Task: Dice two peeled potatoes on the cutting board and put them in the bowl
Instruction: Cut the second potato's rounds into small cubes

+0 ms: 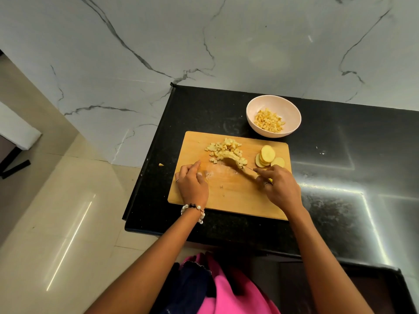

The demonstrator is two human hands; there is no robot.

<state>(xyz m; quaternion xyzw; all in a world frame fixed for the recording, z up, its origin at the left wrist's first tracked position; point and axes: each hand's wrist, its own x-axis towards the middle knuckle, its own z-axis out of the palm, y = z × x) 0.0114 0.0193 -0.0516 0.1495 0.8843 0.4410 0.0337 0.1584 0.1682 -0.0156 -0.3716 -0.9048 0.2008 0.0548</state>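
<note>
- Gripping the knife (246,169), the right hand (280,185) has its fingers curled round the handle at the right side of the wooden cutting board (229,200); the blade points up and left into the pile of diced potato (226,151), blurred where it meets the cubes.
- The left hand (191,183) rests on the left part of the board with fingers loosely bent and fingertips touching the wood; it holds nothing. A beaded bracelet (194,210) circles that wrist.
- Diced potato lies heaped on the upper middle of the board, just beyond the knife tip.
- Several round potato slices (267,156) are stacked and fanned near the board's right edge, close to the right hand.
- A pale pink bowl (254,114) stands on the black countertop (340,155) just beyond the board's upper right corner, with more potato cubes (268,120) inside.
- One stray potato piece (161,164) sits on the countertop, just off the board's left edge.
- A marble-patterned wall (136,53) rises behind the counter.
</note>
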